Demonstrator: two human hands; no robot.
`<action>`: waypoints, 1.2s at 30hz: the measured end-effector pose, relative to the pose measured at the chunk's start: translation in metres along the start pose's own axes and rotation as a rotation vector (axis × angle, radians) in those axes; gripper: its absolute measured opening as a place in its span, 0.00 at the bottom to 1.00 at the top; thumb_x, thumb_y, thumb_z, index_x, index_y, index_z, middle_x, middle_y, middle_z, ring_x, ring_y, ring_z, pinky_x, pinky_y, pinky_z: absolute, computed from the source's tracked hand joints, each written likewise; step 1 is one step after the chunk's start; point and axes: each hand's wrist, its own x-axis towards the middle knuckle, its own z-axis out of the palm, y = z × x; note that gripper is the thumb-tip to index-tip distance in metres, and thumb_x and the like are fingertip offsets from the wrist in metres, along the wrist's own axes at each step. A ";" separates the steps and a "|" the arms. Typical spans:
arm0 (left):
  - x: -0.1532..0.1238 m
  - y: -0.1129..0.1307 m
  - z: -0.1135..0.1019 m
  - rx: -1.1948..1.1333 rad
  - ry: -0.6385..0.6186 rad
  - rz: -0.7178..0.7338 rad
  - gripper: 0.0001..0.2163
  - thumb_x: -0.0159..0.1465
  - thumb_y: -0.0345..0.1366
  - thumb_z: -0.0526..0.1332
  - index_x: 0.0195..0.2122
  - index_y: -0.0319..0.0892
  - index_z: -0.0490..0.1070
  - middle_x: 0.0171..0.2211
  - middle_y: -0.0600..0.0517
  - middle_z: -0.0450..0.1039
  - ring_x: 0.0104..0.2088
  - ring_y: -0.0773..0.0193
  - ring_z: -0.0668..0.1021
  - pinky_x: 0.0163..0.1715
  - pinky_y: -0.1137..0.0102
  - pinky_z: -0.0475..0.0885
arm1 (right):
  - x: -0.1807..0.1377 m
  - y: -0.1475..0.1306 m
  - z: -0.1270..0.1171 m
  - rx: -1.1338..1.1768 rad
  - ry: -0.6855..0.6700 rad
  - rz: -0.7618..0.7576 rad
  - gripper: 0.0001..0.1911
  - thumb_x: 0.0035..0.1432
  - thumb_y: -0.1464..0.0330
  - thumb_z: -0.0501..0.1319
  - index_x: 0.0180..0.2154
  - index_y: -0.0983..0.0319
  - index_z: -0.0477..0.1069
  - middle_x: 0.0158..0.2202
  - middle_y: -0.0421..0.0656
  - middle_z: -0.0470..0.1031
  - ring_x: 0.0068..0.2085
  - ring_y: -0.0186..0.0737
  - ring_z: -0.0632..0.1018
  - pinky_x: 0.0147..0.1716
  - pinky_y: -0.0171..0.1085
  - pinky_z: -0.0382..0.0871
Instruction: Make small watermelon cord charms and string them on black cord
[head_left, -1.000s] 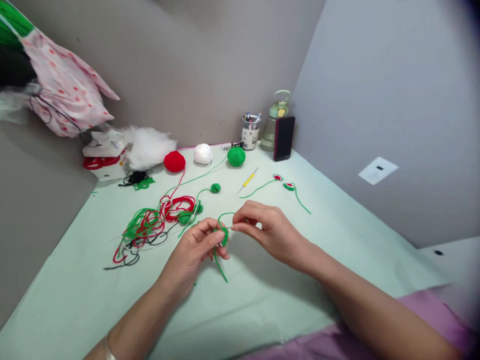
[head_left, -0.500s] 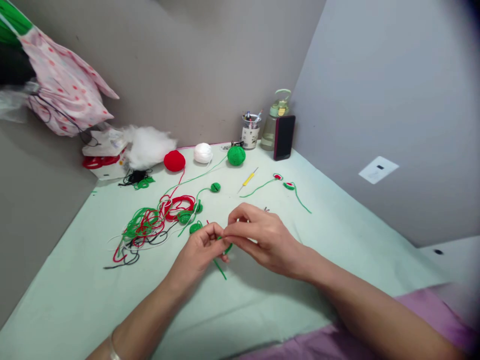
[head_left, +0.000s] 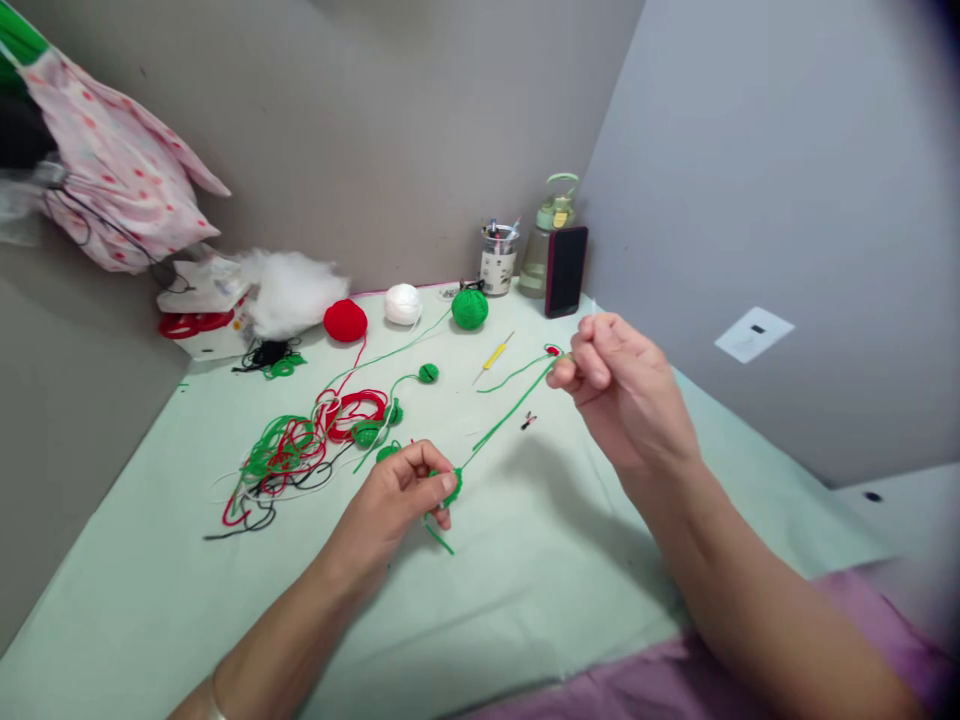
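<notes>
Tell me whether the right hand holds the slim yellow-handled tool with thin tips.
No, the slim yellow-handled tool lies on the pale green tabletop, apart from the raised right hand.

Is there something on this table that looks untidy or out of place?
Yes: the yarn tangle left of the left hand, where red, green, white and black strands cross loosely. It looks messy compared with the wound red ball, white ball and green ball behind it.
</notes>
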 end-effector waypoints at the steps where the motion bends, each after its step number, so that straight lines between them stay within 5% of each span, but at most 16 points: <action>1: -0.001 0.002 0.000 -0.007 -0.003 0.000 0.10 0.57 0.40 0.67 0.29 0.41 0.70 0.23 0.58 0.66 0.23 0.70 0.72 0.29 0.72 0.67 | 0.003 0.002 -0.002 -0.001 0.001 0.017 0.14 0.62 0.59 0.64 0.33 0.60 0.64 0.19 0.30 0.57 0.26 0.31 0.76 0.32 0.31 0.72; 8: -0.001 0.006 -0.005 -0.048 -0.045 -0.044 0.11 0.55 0.41 0.69 0.30 0.41 0.69 0.22 0.58 0.65 0.22 0.69 0.72 0.28 0.72 0.68 | 0.024 0.020 -0.019 0.165 0.114 0.236 0.11 0.55 0.69 0.67 0.31 0.63 0.64 0.22 0.32 0.61 0.18 0.22 0.61 0.17 0.24 0.56; 15: 0.001 0.010 -0.011 -0.186 -0.023 -0.036 0.07 0.60 0.37 0.67 0.36 0.41 0.72 0.24 0.57 0.66 0.24 0.70 0.71 0.27 0.74 0.69 | 0.033 0.026 -0.028 0.103 0.110 0.241 0.11 0.53 0.68 0.67 0.31 0.63 0.65 0.20 0.32 0.62 0.17 0.22 0.59 0.16 0.25 0.52; 20: -0.003 0.023 -0.023 -0.341 0.030 0.059 0.10 0.63 0.32 0.63 0.45 0.42 0.75 0.26 0.57 0.64 0.24 0.72 0.69 0.25 0.77 0.70 | 0.025 0.040 -0.017 -0.332 -0.042 0.098 0.09 0.61 0.63 0.61 0.35 0.62 0.66 0.22 0.35 0.67 0.18 0.27 0.63 0.18 0.28 0.55; 25: -0.003 0.028 -0.026 -0.401 0.096 0.084 0.06 0.61 0.30 0.64 0.39 0.39 0.77 0.28 0.54 0.68 0.25 0.72 0.71 0.25 0.78 0.72 | 0.010 0.062 -0.004 -0.992 -0.087 -0.305 0.15 0.63 0.70 0.57 0.52 0.61 0.66 0.49 0.49 0.72 0.32 0.35 0.76 0.31 0.36 0.68; 27: -0.003 0.030 -0.025 -0.409 0.119 0.100 0.06 0.60 0.29 0.65 0.39 0.39 0.78 0.30 0.53 0.70 0.25 0.72 0.72 0.25 0.78 0.72 | -0.003 0.069 0.006 -1.078 -0.234 -0.460 0.12 0.66 0.72 0.53 0.50 0.62 0.68 0.45 0.49 0.75 0.34 0.36 0.76 0.34 0.36 0.69; 29: -0.002 0.031 -0.026 -0.413 0.129 0.113 0.07 0.59 0.29 0.66 0.39 0.39 0.78 0.32 0.52 0.72 0.25 0.73 0.72 0.25 0.79 0.72 | -0.020 0.074 0.022 -1.042 -0.538 -0.574 0.12 0.68 0.74 0.50 0.46 0.63 0.70 0.38 0.45 0.77 0.36 0.36 0.76 0.35 0.34 0.70; 32: -0.003 0.031 -0.027 -0.386 0.121 0.120 0.08 0.59 0.30 0.66 0.40 0.39 0.79 0.33 0.52 0.73 0.25 0.73 0.73 0.26 0.79 0.73 | -0.045 0.080 0.049 -1.020 -0.989 -0.736 0.15 0.69 0.77 0.49 0.52 0.65 0.69 0.47 0.45 0.77 0.46 0.38 0.74 0.44 0.35 0.69; 36: -0.003 0.029 -0.029 -0.321 0.126 0.129 0.07 0.59 0.31 0.67 0.39 0.38 0.80 0.35 0.52 0.74 0.29 0.71 0.76 0.31 0.77 0.76 | -0.065 0.084 0.072 -1.148 -1.178 -0.847 0.17 0.71 0.73 0.50 0.58 0.68 0.64 0.51 0.48 0.74 0.53 0.44 0.70 0.53 0.43 0.64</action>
